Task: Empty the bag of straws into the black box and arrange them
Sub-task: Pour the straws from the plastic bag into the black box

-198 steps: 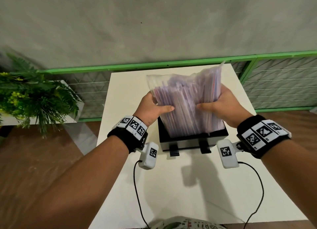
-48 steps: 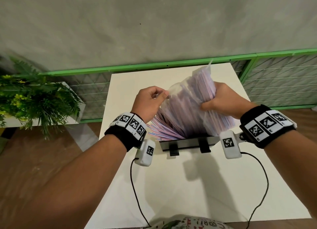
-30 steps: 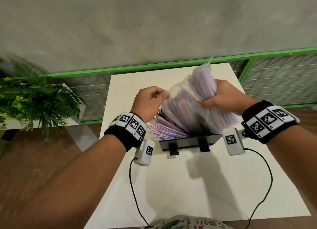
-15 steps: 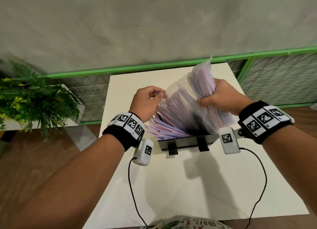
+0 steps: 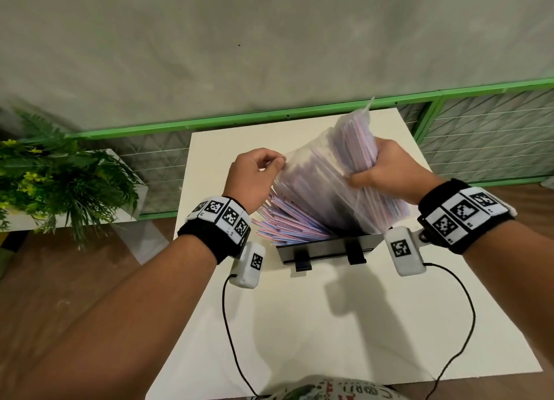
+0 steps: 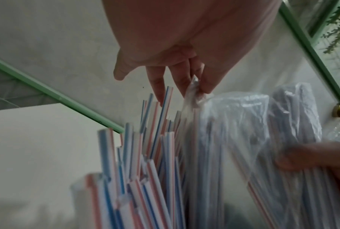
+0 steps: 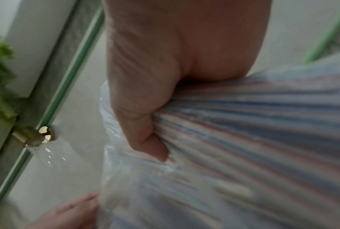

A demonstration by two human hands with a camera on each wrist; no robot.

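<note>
A clear plastic bag (image 5: pixel 329 172) full of red, white and blue striped straws is held tilted over the black box (image 5: pixel 326 246) on the white table (image 5: pixel 329 324). My left hand (image 5: pixel 254 178) pinches the bag's left corner (image 6: pixel 193 93) between its fingers. My right hand (image 5: pixel 386 172) grips the bag's right side around a bundle of straws (image 7: pixel 243 124). Loose straws (image 5: pixel 287 220) fan out of the box toward the left, and their ends (image 6: pixel 145 147) stick up under my left hand. The box's inside is hidden by the bag.
The box has two black clips (image 5: pixel 302 260) on its near wall. A green railing (image 5: pixel 269 119) runs behind the table, and a leafy plant (image 5: pixel 54 178) stands on a stand to the left. Cables (image 5: pixel 236 339) hang from my wrist cameras across the table.
The bag has gone from upright in the box to tilted right. My left hand moved from its side to pinch the corner, and straws have spilled out to the left.
</note>
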